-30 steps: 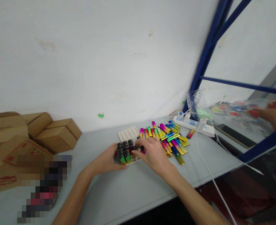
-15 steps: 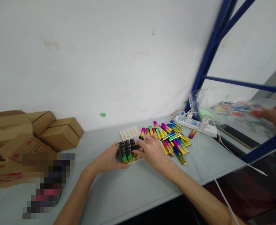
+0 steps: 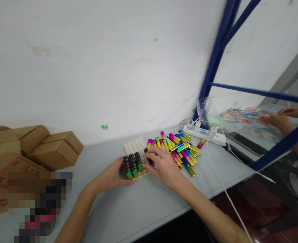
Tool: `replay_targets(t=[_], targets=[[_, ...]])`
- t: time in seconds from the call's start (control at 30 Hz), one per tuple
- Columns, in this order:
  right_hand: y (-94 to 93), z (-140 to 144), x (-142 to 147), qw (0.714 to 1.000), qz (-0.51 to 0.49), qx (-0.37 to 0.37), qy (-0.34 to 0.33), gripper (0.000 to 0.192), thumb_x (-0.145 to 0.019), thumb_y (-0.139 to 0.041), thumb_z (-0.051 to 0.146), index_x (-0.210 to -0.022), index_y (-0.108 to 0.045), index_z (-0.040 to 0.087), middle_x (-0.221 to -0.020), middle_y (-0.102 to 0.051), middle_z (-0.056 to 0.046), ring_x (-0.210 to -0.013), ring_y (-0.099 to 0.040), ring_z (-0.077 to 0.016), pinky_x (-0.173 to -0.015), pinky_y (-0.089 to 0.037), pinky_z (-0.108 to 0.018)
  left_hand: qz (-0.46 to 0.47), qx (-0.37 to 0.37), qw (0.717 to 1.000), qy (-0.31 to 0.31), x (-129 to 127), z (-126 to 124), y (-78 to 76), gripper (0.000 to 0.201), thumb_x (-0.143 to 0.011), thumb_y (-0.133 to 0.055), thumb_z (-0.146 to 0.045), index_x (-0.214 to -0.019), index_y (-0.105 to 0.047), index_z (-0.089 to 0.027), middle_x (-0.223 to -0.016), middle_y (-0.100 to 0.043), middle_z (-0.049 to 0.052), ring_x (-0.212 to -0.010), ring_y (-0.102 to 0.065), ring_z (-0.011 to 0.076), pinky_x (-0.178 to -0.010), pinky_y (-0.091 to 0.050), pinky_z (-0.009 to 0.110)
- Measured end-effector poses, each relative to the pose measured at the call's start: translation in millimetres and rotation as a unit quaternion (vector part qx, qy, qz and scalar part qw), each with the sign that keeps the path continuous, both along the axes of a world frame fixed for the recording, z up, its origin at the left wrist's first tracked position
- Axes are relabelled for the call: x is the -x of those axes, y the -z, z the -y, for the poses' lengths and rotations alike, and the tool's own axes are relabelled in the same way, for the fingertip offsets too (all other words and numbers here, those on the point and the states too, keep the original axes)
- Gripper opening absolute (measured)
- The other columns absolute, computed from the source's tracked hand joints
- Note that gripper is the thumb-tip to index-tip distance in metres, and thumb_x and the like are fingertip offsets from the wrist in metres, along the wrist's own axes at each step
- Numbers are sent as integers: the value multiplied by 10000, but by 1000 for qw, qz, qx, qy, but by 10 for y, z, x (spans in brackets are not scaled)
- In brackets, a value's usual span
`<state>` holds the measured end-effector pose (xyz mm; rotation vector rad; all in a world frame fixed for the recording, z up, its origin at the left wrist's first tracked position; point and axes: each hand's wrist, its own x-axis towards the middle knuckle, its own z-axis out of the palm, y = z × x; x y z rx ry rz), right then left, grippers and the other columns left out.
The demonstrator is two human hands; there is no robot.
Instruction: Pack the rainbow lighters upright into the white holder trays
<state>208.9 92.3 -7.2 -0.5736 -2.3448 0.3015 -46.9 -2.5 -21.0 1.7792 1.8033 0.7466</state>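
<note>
Black-topped lighters (image 3: pixel 132 165) with shiny green and yellow bodies stand upright in close rows in a pale tray (image 3: pixel 144 174) with holes. My left hand (image 3: pixel 113 173) curls round the tray's left side, thumb at the front and fingers behind. My right hand (image 3: pixel 161 163) is over the tray's right part, fingers bent. A dark-topped lighter (image 3: pixel 151 162) with a purple part shows between its fingers and thumb; the fingers partly hide it. Beyond lies a second pale tray (image 3: pixel 135 145) with rows of holes. To the right, several loose multicoloured lighters (image 3: pixel 183 148) lie in a heap.
Cardboard boxes (image 3: pixel 60 148) stand on the left of the table (image 3: pixel 128 209). A white power strip (image 3: pixel 204 132) with cables, a phone (image 3: pixel 246 143) and a blue metal frame (image 3: pixel 212 67) are at right. Behind the frame, another person's hands (image 3: pixel 280 118) handle colourful items in clear plastic.
The view has shifted slightly to the right. My right fingers have drawn off the third row, where a green-yellow lighter now stands uncovered at the front. My left hand keeps its place at the tray.
</note>
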Motion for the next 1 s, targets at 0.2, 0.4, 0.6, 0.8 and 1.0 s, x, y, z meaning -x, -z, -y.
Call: replay_targets(t=[0.2,0.4,0.6,0.8,1.0], targets=[[-38,-481,-220,993,3,100,57,166,-1046,-618,193,-1123,-764,170,-1076,-777,-108,-915,-711,-222,-885,-532,-364,-1,11,1000,-4,14,-2,5,783,-599,-951,-363,-1322,-676,-244,-1395,-702,143,-1318,-638,421,-1183,-485,571],[-204,-849,299,959,261,56,99,284,-1091,-525,267,-1192,-759,141,-1205,-771,-171,-1135,-717,-262,-996,-494,-354,10,16,1000,-6,22,-4,8,820,-596,-952,-363,-1353,-656,-251,-1405,-703,140,-1331,-633,417,-1187,-478,577],[-103,-880,742,943,293,72,142,334,-1075,-450,173,-1263,-708,72,-1249,-735,-248,-1226,-703,-329,-1035,-512,-454,14,22,1000,-6,15,9,2,803,-636,-925,-344,-1378,-636,-240,-1427,-696,146,-1322,-641,416,-1159,-507,580],[-117,-908,796,930,325,98,140,376,-1041,-445,102,-1306,-712,93,-1277,-737,-252,-1240,-722,-326,-1007,-556,-426,16,21,1000,-3,6,4,6,838,-631,-933,-334,-1404,-614,-272,-1425,-696,120,-1309,-648,403,-1159,-513,568],[-234,-1008,818,914,355,142,133,409,-951,-564,61,-1329,-719,55,-1296,-744,-266,-1237,-734,-331,-977,-583,-392,5,9,1000,-4,13,6,5,812,-628,-939,-342,-1369,-636,-206,-1390,-713,130,-1279,-660,400,-1149,-526,549]])
